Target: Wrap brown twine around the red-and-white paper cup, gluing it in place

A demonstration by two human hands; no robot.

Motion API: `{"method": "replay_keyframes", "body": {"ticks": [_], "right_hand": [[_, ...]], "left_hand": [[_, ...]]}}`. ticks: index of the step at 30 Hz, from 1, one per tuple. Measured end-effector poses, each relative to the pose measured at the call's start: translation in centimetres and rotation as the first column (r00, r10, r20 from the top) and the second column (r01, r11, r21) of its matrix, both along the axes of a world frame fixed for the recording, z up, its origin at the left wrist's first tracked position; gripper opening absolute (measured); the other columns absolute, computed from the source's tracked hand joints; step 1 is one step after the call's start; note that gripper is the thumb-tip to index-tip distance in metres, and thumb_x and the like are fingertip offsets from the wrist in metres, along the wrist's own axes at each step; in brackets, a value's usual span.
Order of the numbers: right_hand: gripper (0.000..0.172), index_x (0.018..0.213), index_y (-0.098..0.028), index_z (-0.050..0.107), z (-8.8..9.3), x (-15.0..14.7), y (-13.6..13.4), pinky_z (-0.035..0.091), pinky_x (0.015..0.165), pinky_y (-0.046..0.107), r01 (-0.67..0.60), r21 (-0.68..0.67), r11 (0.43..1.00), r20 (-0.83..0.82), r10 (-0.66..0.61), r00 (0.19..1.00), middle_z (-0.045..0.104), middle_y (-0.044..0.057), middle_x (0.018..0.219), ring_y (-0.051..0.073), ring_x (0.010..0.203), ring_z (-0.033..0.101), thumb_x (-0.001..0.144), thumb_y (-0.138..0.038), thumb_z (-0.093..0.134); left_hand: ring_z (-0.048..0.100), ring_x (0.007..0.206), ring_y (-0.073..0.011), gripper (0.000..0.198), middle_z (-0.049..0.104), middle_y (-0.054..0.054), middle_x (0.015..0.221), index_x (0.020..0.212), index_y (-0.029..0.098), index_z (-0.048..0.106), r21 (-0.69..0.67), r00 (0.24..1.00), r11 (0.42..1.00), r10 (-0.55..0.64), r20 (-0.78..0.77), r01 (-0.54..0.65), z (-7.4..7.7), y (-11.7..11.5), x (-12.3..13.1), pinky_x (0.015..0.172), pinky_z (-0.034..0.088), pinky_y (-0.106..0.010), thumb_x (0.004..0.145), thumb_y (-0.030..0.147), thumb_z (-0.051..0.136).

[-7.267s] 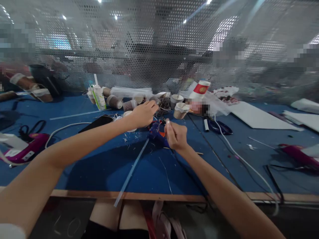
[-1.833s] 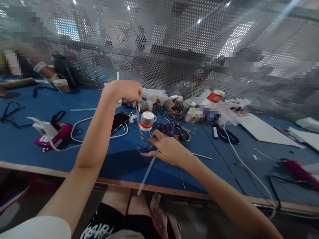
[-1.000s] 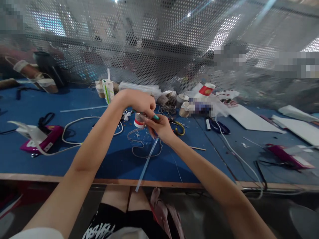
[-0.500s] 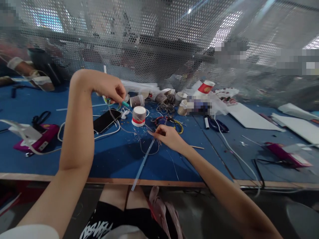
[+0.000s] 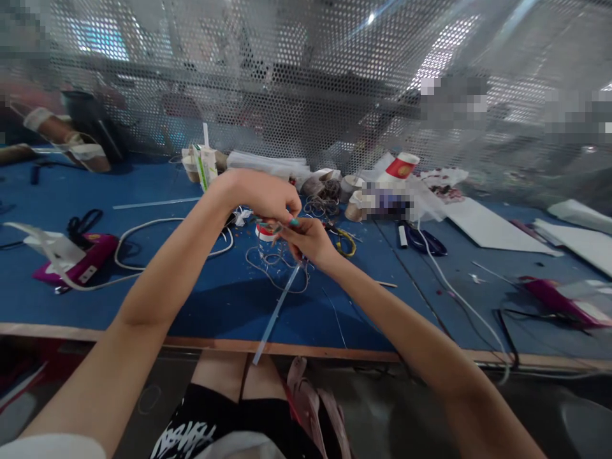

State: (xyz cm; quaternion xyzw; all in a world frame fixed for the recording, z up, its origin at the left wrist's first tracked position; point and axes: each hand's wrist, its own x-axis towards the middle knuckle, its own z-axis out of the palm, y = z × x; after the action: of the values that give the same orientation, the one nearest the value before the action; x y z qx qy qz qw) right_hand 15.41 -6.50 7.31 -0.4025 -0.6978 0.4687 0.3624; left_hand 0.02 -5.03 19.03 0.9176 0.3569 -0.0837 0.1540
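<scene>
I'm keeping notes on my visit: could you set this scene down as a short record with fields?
Left hand: holds a teal thing, partly hidden
Right hand: close by the teal thing, hold unclear
Near hands: loose grey cord, clear strip
Surface: blue table
Left side: purple power strip
Back: red-and-white cup
Right side: white board

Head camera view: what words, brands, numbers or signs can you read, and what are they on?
No text is readable.
Black shorts: white lettering, too stylised and blurred to make out.
Tilted red-and-white cup: round gold emblem, any wording too small.
Green-and-white carton: print too small, blurred.
Red-banded cup, partly hidden: nothing legible.
</scene>
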Motion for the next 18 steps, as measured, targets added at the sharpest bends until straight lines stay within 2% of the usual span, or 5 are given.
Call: {"method": "replay_keyframes", "body": {"ticks": [6,10,13,16,18], "right_hand": [[0.039,0.075,-0.015,0.073,-0.3,3.5,-0.4,0.029,0.036,0.021,-0.093,0.054,0.994,0.187,0.082,0.979,0.050,-0.006,0.036,0.006,0.030,0.039,0.083,-0.053,0.064],[0.045,0.069,-0.017,0.071,-0.9,4.9,-1.4,0.033,0.041,0.023,-0.155,0.233,0.960,0.258,0.093,0.962,0.051,-0.003,0.040,0.009,0.036,0.045,0.088,-0.055,0.056],[0.043,0.068,-0.019,0.065,-1.2,5.3,-1.8,0.035,0.046,0.024,-0.221,0.437,0.872,0.325,0.076,0.943,0.053,-0.002,0.046,0.009,0.042,0.046,0.094,-0.048,0.047],[0.029,0.078,-0.019,0.061,-1.2,5.8,-1.7,0.038,0.052,0.025,-0.253,0.565,0.785,0.431,-0.019,0.902,0.057,-0.002,0.056,0.009,0.048,0.048,0.093,-0.041,0.048],[0.024,0.089,-0.019,0.057,-1.1,6.6,-1.1,0.039,0.053,0.026,-0.169,0.597,0.784,0.457,-0.160,0.875,0.058,-0.001,0.062,0.010,0.050,0.049,0.091,-0.043,0.052]], "left_hand": [[0.045,0.055,-0.0111,0.029,0.060,-0.003,0.066,0.072,0.016,0.058,0.178,0.971,0.982,0.020,0.237,-0.064,-5.0,0.2,-2.4,0.060,0.032,-0.028,0.092,0.023,0.039],[0.046,0.055,-0.0116,0.032,0.061,-0.002,0.065,0.070,0.017,0.058,-0.084,0.969,0.996,0.006,0.245,0.015,-9.1,0.7,-5.8,0.059,0.034,-0.027,0.093,0.033,0.043],[0.054,0.065,-0.0136,0.031,0.065,-0.004,0.072,0.070,0.018,0.061,-0.181,0.949,0.983,0.040,0.314,0.018,-11.3,0.8,-8.0,0.064,0.040,-0.026,0.092,0.036,0.048],[0.056,0.081,-0.0170,0.033,0.064,-0.005,0.078,0.068,0.019,0.059,-0.044,0.888,0.998,0.062,0.456,-0.047,-12.8,0.6,-8.6,0.079,0.044,-0.029,0.093,0.038,0.047],[0.055,0.087,-0.0186,0.031,0.064,-0.006,0.082,0.070,0.020,0.058,0.076,0.855,0.992,0.049,0.516,-0.102,-13.5,0.4,-8.1,0.084,0.044,-0.031,0.093,0.038,0.047]]}}
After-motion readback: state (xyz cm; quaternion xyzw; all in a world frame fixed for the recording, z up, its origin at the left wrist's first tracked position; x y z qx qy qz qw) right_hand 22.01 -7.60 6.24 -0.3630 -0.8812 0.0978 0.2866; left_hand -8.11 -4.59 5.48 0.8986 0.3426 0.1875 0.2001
